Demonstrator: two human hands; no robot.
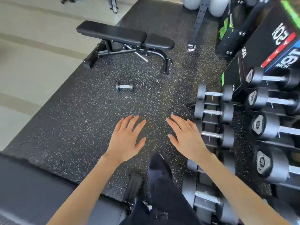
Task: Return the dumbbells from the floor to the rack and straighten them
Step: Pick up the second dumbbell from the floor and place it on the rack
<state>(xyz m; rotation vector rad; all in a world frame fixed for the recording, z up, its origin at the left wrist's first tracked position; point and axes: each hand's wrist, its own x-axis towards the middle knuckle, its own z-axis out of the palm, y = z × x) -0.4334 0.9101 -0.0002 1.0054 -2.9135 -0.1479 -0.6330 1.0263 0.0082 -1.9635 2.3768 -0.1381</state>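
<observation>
Speckled black rubber gym flooring (90, 127) across most of the view, pale smooth floor off to the left. At the far edge of the rubber, an adjustable weight bench (125, 36). Down the right side, a dumbbell rack (209, 125) in two tiers: lower-tier dumbbells (214, 112) and heavier upper-tier dumbbells (266, 125), handles running left to right, with a printed plyo box (267, 46) behind them.

On the rubber between bench and hands, one small floor dumbbell (124, 86), alone, well apart from both grips and from the rack. Long axis left to right across the view, so handle square to a straight forward reach and roughly parallel to the racked handles.

Left grip (125, 140): palm down, fingers straight and spread, holding nothing, hovering over the floor. Right grip (185, 138): likewise splayed and empty, just beside the lower tier; touching it or not, cannot tell.

Floor dumbbell straight ahead of the left grip, ahead and leftward of the right. Left better lined up, neither within reach. Probably a step forward and a crouch first, then a grasp from above over the handle between the heads. After that, a carry rightward to the rack; free slot not discernible from here.
</observation>
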